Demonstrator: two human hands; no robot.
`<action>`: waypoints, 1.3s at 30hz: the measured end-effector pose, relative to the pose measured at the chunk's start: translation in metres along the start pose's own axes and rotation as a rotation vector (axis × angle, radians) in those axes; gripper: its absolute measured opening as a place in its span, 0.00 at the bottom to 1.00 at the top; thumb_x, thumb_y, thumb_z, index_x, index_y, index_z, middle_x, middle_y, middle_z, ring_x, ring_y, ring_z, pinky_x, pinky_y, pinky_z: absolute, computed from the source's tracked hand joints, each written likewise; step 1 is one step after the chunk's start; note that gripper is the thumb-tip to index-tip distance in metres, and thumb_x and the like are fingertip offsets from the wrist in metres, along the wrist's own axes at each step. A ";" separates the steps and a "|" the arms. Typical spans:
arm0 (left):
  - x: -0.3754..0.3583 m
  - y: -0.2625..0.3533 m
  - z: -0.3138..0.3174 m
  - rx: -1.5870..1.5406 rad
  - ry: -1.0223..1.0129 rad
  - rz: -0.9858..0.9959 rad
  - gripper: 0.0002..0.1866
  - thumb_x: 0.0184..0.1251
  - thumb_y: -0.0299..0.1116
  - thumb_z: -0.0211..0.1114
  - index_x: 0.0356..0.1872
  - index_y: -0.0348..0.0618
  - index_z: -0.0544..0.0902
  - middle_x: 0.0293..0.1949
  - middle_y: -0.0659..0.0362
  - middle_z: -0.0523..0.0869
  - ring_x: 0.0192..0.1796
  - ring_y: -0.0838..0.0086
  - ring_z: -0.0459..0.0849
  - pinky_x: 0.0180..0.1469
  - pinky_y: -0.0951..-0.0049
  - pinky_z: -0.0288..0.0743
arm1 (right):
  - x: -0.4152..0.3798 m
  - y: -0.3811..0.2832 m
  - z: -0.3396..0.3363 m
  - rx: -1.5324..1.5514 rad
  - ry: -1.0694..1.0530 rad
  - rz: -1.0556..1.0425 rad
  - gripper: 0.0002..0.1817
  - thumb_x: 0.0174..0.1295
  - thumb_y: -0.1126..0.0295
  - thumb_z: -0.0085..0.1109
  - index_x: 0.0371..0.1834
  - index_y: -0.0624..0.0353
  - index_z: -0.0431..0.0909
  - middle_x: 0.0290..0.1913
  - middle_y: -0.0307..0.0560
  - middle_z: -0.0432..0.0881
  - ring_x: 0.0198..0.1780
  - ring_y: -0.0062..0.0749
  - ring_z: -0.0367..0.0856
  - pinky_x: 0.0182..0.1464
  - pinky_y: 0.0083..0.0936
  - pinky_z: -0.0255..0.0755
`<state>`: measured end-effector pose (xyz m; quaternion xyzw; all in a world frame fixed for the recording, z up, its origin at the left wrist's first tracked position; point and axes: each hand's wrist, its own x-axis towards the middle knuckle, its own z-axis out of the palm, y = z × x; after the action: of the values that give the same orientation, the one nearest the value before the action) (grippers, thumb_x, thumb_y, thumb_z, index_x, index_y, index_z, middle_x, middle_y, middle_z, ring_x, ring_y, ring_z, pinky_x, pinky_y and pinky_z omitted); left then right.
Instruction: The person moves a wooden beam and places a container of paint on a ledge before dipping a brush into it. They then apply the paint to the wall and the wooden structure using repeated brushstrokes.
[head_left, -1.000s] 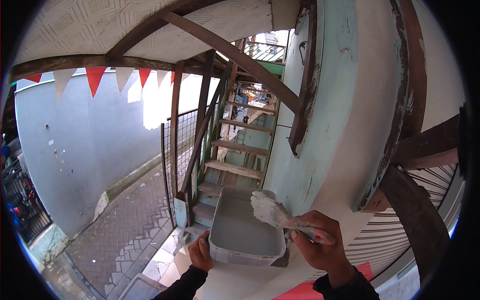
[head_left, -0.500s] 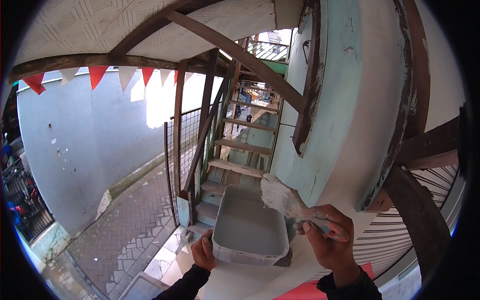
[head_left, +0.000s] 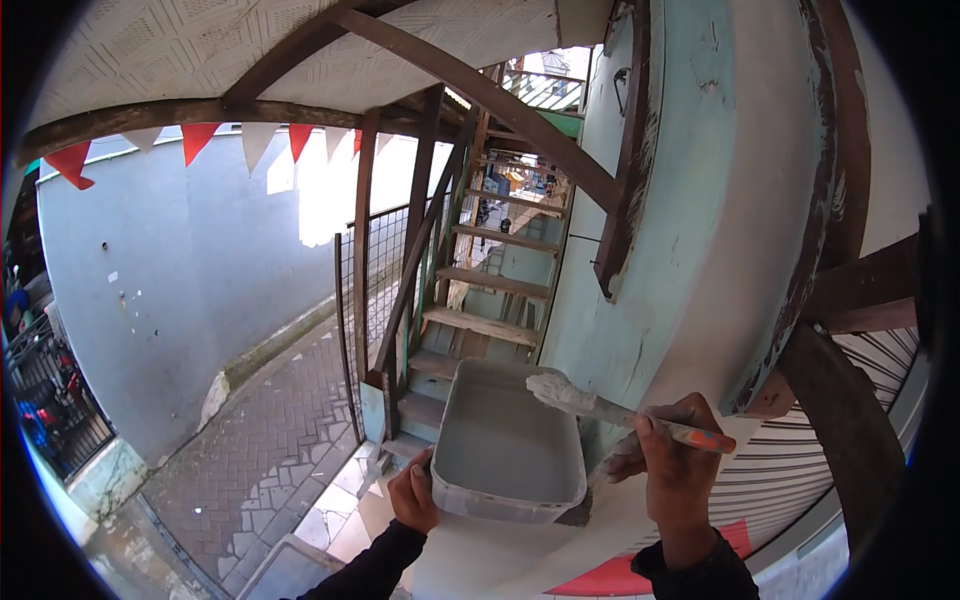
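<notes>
My left hand [head_left: 411, 492] grips the left side of a clear plastic tub [head_left: 525, 507], its thumb up at the rim. Smooth grey paint [head_left: 510, 430] lies inside the tub. In my right hand [head_left: 675, 465] is a paintbrush [head_left: 620, 411] with an orange-ended handle, fingers wrapped around it. Its paint-caked bristles point left and overlap the tub's upper right rim in this view. Beside the brush rises a pale green and whitish wall [head_left: 660, 300].
Wooden stairs [head_left: 481, 323] climb ahead behind the tub, with a dark railing [head_left: 410, 270] on their left. A diagonal brown beam [head_left: 480, 95] crosses overhead. Left lies a brick-paved lane [head_left: 290, 425] along a light blue wall [head_left: 190, 280]. At right is a slatted shutter [head_left: 790, 470].
The brush has turned from broadside to edge-on and dropped slightly, its handle now nearer level. My right hand has shifted its hold; the tub has moved slightly right in view.
</notes>
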<state>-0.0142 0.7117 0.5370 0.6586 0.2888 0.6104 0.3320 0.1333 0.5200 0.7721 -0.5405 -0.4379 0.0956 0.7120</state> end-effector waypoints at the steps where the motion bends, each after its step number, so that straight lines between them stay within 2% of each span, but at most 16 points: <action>1: 0.000 0.001 0.000 0.000 0.002 -0.001 0.24 0.77 0.36 0.41 0.51 0.28 0.83 0.44 0.40 0.88 0.48 0.49 0.88 0.52 0.64 0.79 | -0.003 0.008 0.000 -0.010 -0.017 0.005 0.10 0.66 0.78 0.61 0.37 0.68 0.67 0.26 0.52 0.82 0.23 0.33 0.86 0.24 0.26 0.84; 3: -0.001 -0.001 -0.001 0.008 0.004 0.009 0.24 0.77 0.36 0.41 0.51 0.29 0.82 0.44 0.40 0.88 0.48 0.49 0.88 0.52 0.63 0.79 | -0.009 0.027 0.005 -0.040 -0.017 0.077 0.11 0.68 0.75 0.61 0.35 0.66 0.67 0.20 0.48 0.79 0.17 0.29 0.82 0.20 0.23 0.80; 6: -0.001 -0.001 -0.001 -0.002 0.003 0.013 0.23 0.77 0.36 0.41 0.51 0.29 0.82 0.44 0.40 0.88 0.48 0.49 0.88 0.52 0.63 0.79 | -0.010 0.044 0.004 -0.007 -0.014 0.102 0.13 0.69 0.71 0.61 0.34 0.64 0.66 0.17 0.45 0.77 0.15 0.26 0.78 0.17 0.21 0.74; 9: -0.001 0.000 -0.001 -0.003 0.005 0.008 0.23 0.77 0.36 0.42 0.52 0.28 0.82 0.44 0.40 0.88 0.48 0.49 0.88 0.52 0.63 0.79 | 0.001 0.027 0.005 0.165 0.129 -0.018 0.14 0.69 0.68 0.61 0.34 0.62 0.66 0.16 0.43 0.75 0.13 0.24 0.76 0.16 0.20 0.71; 12: 0.000 -0.001 0.001 -0.022 0.007 0.004 0.24 0.77 0.36 0.42 0.52 0.28 0.82 0.45 0.40 0.88 0.48 0.49 0.88 0.52 0.63 0.79 | -0.001 0.018 0.006 0.156 0.167 -0.106 0.14 0.68 0.68 0.62 0.33 0.62 0.67 0.16 0.43 0.76 0.13 0.24 0.76 0.16 0.21 0.71; 15: 0.000 -0.001 0.003 -0.011 0.032 0.031 0.25 0.78 0.38 0.41 0.51 0.27 0.82 0.41 0.40 0.88 0.45 0.52 0.89 0.49 0.64 0.79 | -0.008 0.036 0.007 -0.059 -0.044 0.152 0.14 0.68 0.68 0.61 0.32 0.63 0.67 0.16 0.43 0.76 0.14 0.24 0.76 0.16 0.21 0.71; 18: 0.002 -0.001 0.002 0.003 0.037 0.051 0.26 0.78 0.39 0.41 0.51 0.27 0.82 0.39 0.40 0.88 0.43 0.53 0.89 0.47 0.64 0.79 | -0.009 0.033 0.010 -0.100 -0.044 0.045 0.13 0.69 0.68 0.61 0.32 0.64 0.68 0.16 0.44 0.77 0.14 0.24 0.77 0.16 0.21 0.71; 19: 0.001 -0.001 0.002 0.006 0.034 0.049 0.26 0.78 0.39 0.41 0.51 0.27 0.82 0.38 0.40 0.88 0.43 0.54 0.89 0.47 0.64 0.79 | -0.007 0.028 0.009 -0.024 0.035 0.012 0.13 0.69 0.69 0.61 0.32 0.64 0.68 0.16 0.43 0.77 0.15 0.24 0.78 0.16 0.21 0.72; 22: -0.001 -0.003 0.001 -0.017 0.007 0.002 0.24 0.78 0.37 0.42 0.52 0.28 0.82 0.45 0.40 0.87 0.49 0.49 0.88 0.53 0.63 0.79 | 0.001 0.004 0.007 -0.021 0.123 -0.195 0.13 0.68 0.69 0.59 0.34 0.62 0.64 0.17 0.43 0.75 0.12 0.24 0.74 0.14 0.21 0.69; 23: 0.000 -0.003 0.001 -0.015 0.006 0.000 0.24 0.78 0.37 0.42 0.52 0.28 0.82 0.45 0.40 0.87 0.49 0.49 0.88 0.53 0.63 0.79 | -0.001 0.003 0.007 0.004 0.133 -0.235 0.11 0.68 0.70 0.59 0.34 0.63 0.66 0.19 0.43 0.76 0.14 0.24 0.76 0.15 0.21 0.70; 27: -0.002 -0.003 0.001 -0.015 0.008 0.000 0.24 0.78 0.37 0.42 0.52 0.28 0.82 0.45 0.40 0.88 0.48 0.49 0.88 0.52 0.63 0.79 | -0.014 0.044 0.003 -0.302 -0.153 -0.058 0.08 0.59 0.73 0.68 0.30 0.63 0.78 0.20 0.41 0.82 0.19 0.21 0.81 0.23 0.19 0.72; 30: 0.001 -0.002 0.000 -0.008 -0.005 0.000 0.24 0.77 0.37 0.42 0.52 0.28 0.82 0.45 0.40 0.87 0.48 0.49 0.88 0.52 0.63 0.79 | -0.013 0.053 -0.002 -0.441 -0.208 -0.179 0.07 0.56 0.75 0.68 0.30 0.62 0.78 0.22 0.40 0.83 0.23 0.18 0.82 0.24 0.19 0.72; 31: 0.000 -0.001 0.000 -0.001 -0.008 -0.006 0.24 0.77 0.36 0.42 0.52 0.28 0.82 0.45 0.40 0.87 0.48 0.49 0.88 0.52 0.63 0.79 | -0.012 0.037 0.000 -0.512 -0.194 -0.240 0.07 0.52 0.77 0.68 0.33 0.62 0.79 0.24 0.40 0.83 0.27 0.18 0.82 0.26 0.19 0.72; 34: 0.000 -0.001 0.000 0.001 -0.001 0.014 0.24 0.77 0.36 0.41 0.52 0.29 0.82 0.45 0.40 0.87 0.48 0.48 0.88 0.52 0.63 0.79 | -0.006 0.011 -0.005 -0.561 -0.288 -0.342 0.08 0.51 0.77 0.67 0.35 0.62 0.81 0.27 0.40 0.84 0.27 0.18 0.82 0.26 0.18 0.71; 37: 0.000 -0.001 0.000 -0.012 -0.003 0.002 0.24 0.77 0.36 0.41 0.52 0.29 0.82 0.45 0.39 0.87 0.48 0.48 0.88 0.52 0.63 0.79 | -0.001 0.003 -0.004 -0.568 -0.295 -0.439 0.09 0.51 0.77 0.67 0.37 0.62 0.82 0.28 0.41 0.84 0.27 0.18 0.81 0.26 0.19 0.71; 39: 0.000 -0.001 0.001 -0.019 0.005 0.021 0.24 0.77 0.36 0.41 0.52 0.29 0.82 0.45 0.39 0.87 0.48 0.48 0.88 0.52 0.63 0.79 | -0.001 0.008 -0.006 -0.520 -0.277 -0.401 0.10 0.51 0.77 0.67 0.37 0.63 0.82 0.28 0.41 0.84 0.27 0.18 0.81 0.26 0.19 0.71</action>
<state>-0.0136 0.7127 0.5361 0.6567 0.2770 0.6184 0.3312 0.1391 0.5185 0.7646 -0.5889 -0.6374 -0.0880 0.4891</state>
